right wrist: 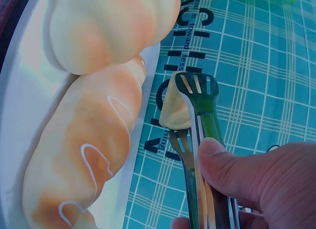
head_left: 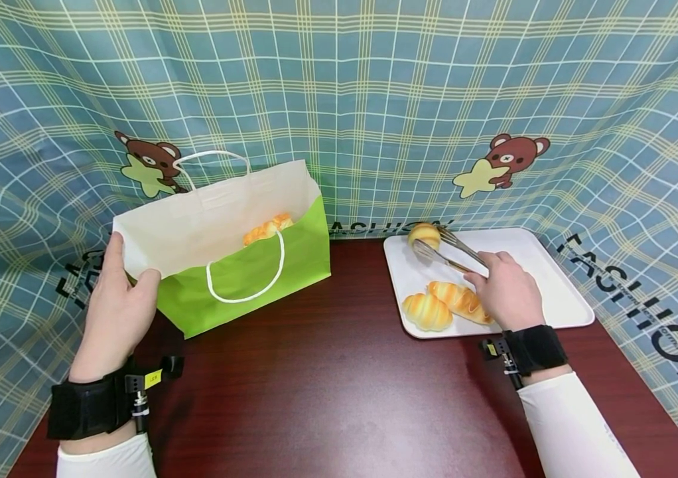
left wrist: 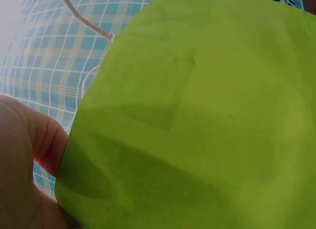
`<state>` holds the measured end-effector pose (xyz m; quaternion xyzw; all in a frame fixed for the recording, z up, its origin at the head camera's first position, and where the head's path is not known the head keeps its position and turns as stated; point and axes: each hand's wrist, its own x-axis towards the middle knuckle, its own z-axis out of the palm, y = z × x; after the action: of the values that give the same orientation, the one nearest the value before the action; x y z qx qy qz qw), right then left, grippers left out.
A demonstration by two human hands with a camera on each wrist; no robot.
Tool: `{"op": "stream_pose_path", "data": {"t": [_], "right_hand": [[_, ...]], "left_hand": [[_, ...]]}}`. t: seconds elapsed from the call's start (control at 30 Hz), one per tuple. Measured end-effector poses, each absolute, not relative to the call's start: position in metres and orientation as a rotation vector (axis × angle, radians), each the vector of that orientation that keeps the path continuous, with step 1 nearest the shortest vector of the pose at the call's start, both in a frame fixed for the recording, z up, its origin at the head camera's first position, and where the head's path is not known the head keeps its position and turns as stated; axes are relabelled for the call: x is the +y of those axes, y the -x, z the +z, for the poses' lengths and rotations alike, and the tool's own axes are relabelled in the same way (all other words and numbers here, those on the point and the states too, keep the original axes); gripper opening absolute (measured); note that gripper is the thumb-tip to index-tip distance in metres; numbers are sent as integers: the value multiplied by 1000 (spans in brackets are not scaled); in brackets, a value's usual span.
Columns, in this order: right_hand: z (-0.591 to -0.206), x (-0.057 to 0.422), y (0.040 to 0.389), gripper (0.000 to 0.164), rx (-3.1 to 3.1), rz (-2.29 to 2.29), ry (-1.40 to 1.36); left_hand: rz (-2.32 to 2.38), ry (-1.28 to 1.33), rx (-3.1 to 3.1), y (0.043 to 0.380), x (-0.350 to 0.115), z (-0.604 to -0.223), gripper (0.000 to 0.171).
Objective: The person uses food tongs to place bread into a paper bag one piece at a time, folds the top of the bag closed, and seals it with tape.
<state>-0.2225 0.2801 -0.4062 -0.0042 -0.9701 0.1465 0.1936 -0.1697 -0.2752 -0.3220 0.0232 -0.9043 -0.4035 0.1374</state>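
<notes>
Nearest, two white sleeves (head_left: 578,425) enter at the bottom, each ending near a black wristband (head_left: 536,348) that carries a small camera mount. The dark red-brown table (head_left: 339,398) spreads beyond them. At the left, the left hand (head_left: 118,312) grips the near left end of the green paper bag (head_left: 243,275), its thumb at the rim and its forefinger lying along the outer side; in the left wrist view the green paper hides the fingertips. At the right, the right hand (head_left: 509,292) reaches over the white tray (head_left: 554,285) and pinches the metal tongs (head_left: 461,245) between thumb and fingers. Just beside this hand, at the tray's near left, lie a plump ridged roll (head_left: 427,312) and a longer bread (head_left: 458,302) with thin white icing lines, the two touching. Past them, at the tray's far left corner, the slotted heads of the tongs sit on either side of a round bun (head_left: 424,234); whether it touches the tray I cannot tell. The bag stands with its mouth open, leaning a little, its white handles (head_left: 213,153) raised at the back and drooping over the front, and a golden pastry (head_left: 267,229) shows inside toward the right. Farthest back hangs a blue checked cloth (head_left: 375,119) with two brown bears (head_left: 509,153), each hugging a yellow star, and dark lettering (head_left: 643,299) low down.
</notes>
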Motion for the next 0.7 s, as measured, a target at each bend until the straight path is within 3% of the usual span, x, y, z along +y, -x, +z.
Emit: {"op": "stream_pose_path", "data": {"t": [0.7], "right_hand": [[-403,272,217,51,-2685,418,-27]], "left_hand": [[-1175,-70,-2618,170,-277,-325,71]]}}
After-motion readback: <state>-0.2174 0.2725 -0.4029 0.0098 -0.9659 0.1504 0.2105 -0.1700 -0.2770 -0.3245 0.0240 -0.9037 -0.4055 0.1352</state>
